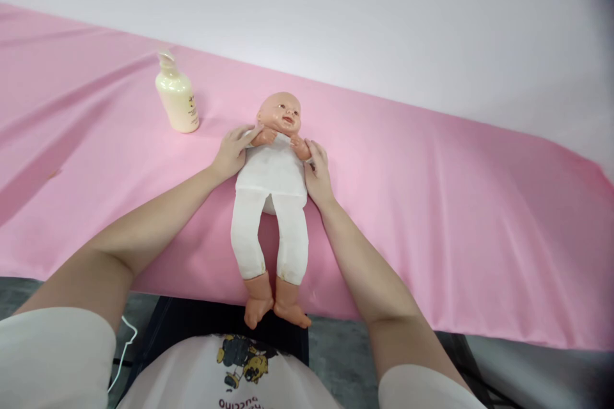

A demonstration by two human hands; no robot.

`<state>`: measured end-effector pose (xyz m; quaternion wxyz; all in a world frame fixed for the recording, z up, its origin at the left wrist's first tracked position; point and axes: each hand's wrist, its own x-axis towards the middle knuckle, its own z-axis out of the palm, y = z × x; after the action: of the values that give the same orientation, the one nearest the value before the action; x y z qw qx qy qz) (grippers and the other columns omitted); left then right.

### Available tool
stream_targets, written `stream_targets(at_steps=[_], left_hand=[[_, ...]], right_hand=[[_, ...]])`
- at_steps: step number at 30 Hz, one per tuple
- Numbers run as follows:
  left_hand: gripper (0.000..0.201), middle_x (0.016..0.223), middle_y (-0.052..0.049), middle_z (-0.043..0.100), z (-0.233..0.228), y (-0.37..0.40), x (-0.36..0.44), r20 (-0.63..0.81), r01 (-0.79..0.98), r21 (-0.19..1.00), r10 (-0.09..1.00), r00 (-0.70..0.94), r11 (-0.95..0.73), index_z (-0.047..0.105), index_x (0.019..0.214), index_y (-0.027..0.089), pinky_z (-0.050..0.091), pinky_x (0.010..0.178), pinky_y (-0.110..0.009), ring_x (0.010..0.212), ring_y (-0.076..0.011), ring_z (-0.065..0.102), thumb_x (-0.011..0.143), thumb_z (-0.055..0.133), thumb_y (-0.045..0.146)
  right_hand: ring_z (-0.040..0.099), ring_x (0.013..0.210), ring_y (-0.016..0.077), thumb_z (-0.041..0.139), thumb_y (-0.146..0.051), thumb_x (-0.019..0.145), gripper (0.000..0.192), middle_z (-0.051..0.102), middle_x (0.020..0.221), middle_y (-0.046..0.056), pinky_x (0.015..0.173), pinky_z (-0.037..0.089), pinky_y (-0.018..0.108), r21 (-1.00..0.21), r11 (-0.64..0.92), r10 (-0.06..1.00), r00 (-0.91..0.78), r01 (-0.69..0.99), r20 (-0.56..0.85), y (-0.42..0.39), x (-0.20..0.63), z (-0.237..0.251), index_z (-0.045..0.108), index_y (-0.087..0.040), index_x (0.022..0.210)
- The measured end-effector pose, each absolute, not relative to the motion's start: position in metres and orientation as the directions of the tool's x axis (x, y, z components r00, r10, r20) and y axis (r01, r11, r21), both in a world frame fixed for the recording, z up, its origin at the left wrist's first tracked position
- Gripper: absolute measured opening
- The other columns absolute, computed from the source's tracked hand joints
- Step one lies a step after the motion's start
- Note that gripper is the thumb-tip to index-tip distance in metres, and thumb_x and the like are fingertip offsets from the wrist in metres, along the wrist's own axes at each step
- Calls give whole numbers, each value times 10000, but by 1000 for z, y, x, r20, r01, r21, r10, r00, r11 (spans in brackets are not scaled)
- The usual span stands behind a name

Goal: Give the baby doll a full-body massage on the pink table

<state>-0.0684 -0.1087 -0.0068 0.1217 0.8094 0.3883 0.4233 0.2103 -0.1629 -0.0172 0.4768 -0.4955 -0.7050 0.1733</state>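
Observation:
A baby doll (272, 174) in a white cloth body lies on its back on the pink sheet (432, 204), head toward the wall, feet hanging over the near edge. My left hand (233, 151) rests against the doll's shoulder and arm on the left side, fingers touching the small plastic hand. My right hand (317, 169) presses along the doll's other side, fingers on its arm. Both hands cup the torso from the sides.
A cream lotion bottle (177, 96) with a pump top stands upright on the sheet, back left of the doll. A white wall runs behind the table. A white cable (125, 345) hangs below the table's near edge at left.

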Motion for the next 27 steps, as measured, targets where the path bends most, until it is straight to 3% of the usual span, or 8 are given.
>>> stream_targets(at_steps=[9, 15, 18, 21, 24, 27], left_hand=[[513, 1433, -124, 572, -7, -110, -68, 603, 508, 508, 708, 367, -696, 540, 1469, 251, 351, 1180, -487, 1350, -279, 503, 978, 394, 212], [616, 1592, -135, 399, -10, -105, -73, 651, 265, 699, 744, 149, -665, 335, 1531, 255, 197, 1289, -477, 1506, -286, 344, 973, 538, 418], [681, 1587, -119, 383, -11, -100, -75, 572, 110, 818, 819, -51, -565, 329, 1476, 274, 189, 1300, -435, 1530, -265, 308, 892, 661, 387], [647, 1434, -111, 503, -13, -95, -74, 416, -54, 897, 879, -234, -439, 385, 1360, 268, 333, 1236, -436, 1411, -257, 459, 800, 709, 260], [599, 1286, -65, 565, -14, -93, -73, 240, -227, 916, 907, -347, -329, 421, 1255, 279, 462, 1127, -402, 1264, -229, 565, 729, 679, 158], [608, 1200, -29, 586, -12, -92, -71, 124, -369, 883, 903, -412, -289, 427, 1220, 297, 519, 1041, -341, 1168, -200, 606, 685, 639, 99]], right_hand=[[367, 1485, 236, 438, -333, 988, 471, 433, 1546, 53, 1285, 258, 536, -696, 460, 858, -75, 552, 508, -162, 212, -19, 501, -335, 1454], [369, 1505, 250, 473, -472, 996, 573, 394, 1609, 79, 1276, 255, 556, -793, 472, 848, 48, 385, 528, -168, 205, -10, 350, -307, 1530], [352, 1520, 244, 526, -478, 963, 619, 331, 1643, 73, 1275, 255, 549, -857, 450, 848, 179, 252, 498, -165, 207, -13, 324, -302, 1522], [421, 1473, 218, 567, -438, 926, 618, 374, 1602, 70, 1257, 307, 526, -911, 401, 847, 337, 99, 410, -159, 211, -20, 333, -308, 1482], [576, 1316, 194, 564, -399, 913, 624, 473, 1507, 74, 1175, 439, 505, -936, 329, 864, 440, -123, 246, -153, 215, -26, 293, -321, 1470], [643, 1211, 178, 521, -366, 927, 646, 484, 1494, 66, 1064, 542, 488, -912, 275, 867, 489, -303, 99, -149, 217, -26, 221, -368, 1499]])
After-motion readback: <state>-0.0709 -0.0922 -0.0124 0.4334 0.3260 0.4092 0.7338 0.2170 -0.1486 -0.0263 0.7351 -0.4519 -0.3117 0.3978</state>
